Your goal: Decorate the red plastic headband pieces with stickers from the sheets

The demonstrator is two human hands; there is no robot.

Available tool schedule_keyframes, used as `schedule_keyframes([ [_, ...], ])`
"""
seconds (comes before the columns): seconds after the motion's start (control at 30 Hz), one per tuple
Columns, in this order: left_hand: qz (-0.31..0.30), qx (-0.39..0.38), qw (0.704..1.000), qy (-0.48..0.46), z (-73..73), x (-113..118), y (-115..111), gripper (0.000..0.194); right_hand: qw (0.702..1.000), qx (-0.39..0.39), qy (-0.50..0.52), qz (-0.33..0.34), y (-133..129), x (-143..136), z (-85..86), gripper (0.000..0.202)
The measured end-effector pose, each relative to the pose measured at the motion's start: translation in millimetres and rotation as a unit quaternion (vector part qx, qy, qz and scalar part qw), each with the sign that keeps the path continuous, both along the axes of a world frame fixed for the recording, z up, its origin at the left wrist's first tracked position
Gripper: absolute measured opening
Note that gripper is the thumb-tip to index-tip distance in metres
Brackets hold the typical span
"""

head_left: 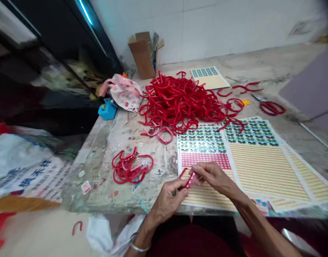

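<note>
Between my two hands is a red band (190,180) with a pink, white-dotted strip along it, over the near sticker sheet (206,194). My left hand (171,198) pinches its lower end between thumb and fingers. The fingers of my right hand (206,173) close on its upper end. The near sheet has a printed picture block, a pink dotted block and yellow striped rows. A small group of red bands (130,170) lies to the left of my hands. Beyond the sheets rises a large heap of red bands (180,101).
More sticker sheets (268,171) overlap at right, another (210,80) lies behind the heap. Red-handled scissors (271,107) rest at the right. An open cardboard box (142,57), a patterned bag (126,94) and a blue container (107,110) stand at the back left.
</note>
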State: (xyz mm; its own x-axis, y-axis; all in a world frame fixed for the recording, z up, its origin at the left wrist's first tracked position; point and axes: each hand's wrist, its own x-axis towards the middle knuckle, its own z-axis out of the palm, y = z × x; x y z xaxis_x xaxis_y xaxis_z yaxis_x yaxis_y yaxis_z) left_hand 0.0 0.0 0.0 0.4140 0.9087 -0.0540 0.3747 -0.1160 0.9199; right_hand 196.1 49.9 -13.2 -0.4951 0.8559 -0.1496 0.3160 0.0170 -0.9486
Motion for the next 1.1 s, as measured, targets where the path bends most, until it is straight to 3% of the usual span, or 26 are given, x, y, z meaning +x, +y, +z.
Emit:
schedule_keyframes([
  [0.13, 0.171, 0.144, 0.965, 0.139, -4.0, -43, 18, 0.022, 0.965, 0.231, -0.105, -0.069, 55, -48, -10.6, 0.019],
  [0.27, 0.294, 0.266, 0.879, 0.265, -14.4, -77, 33, 0.020, 0.951, 0.274, -0.115, -0.079, 96, -88, -24.1, 0.012],
  [0.37, 0.317, 0.274, 0.866, 0.274, -14.7, -82, 37, 0.027, 0.953, 0.282, -0.090, -0.072, 109, -95, -25.7, 0.008],
  [0.53, 0.307, 0.196, 0.924, 0.116, -6.6, -60, 41, 0.022, 0.971, 0.232, -0.012, -0.064, 106, -63, -8.2, 0.019],
  [0.6, 0.297, 0.126, 0.946, 0.012, -5.3, -48, 47, 0.019, 0.982, 0.139, 0.095, -0.081, 103, -46, -0.8, 0.023],
  [0.67, 0.287, 0.032, 0.955, -0.074, -4.4, -38, 55, 0.020, 0.968, 0.013, 0.231, -0.102, 98, -32, 3.6, 0.025],
  [0.73, 0.283, -0.049, 0.948, -0.134, -2.6, -29, 61, 0.023, 0.937, -0.080, 0.322, -0.112, 93, -23, 4.9, 0.024],
  [0.83, 0.286, -0.108, 0.921, -0.242, 3.5, -18, 66, 0.026, 0.913, -0.128, 0.371, -0.108, 83, -17, 2.9, 0.021],
  [0.97, 0.234, -0.159, 0.881, -0.380, 16.6, -10, 70, 0.024, 0.926, -0.118, 0.348, -0.083, 72, -15, -2.1, 0.019],
  [1.1, 0.183, -0.195, 0.881, -0.390, 28.8, -12, 74, 0.018, 0.936, -0.102, 0.333, -0.048, 70, -8, -2.6, 0.017],
])
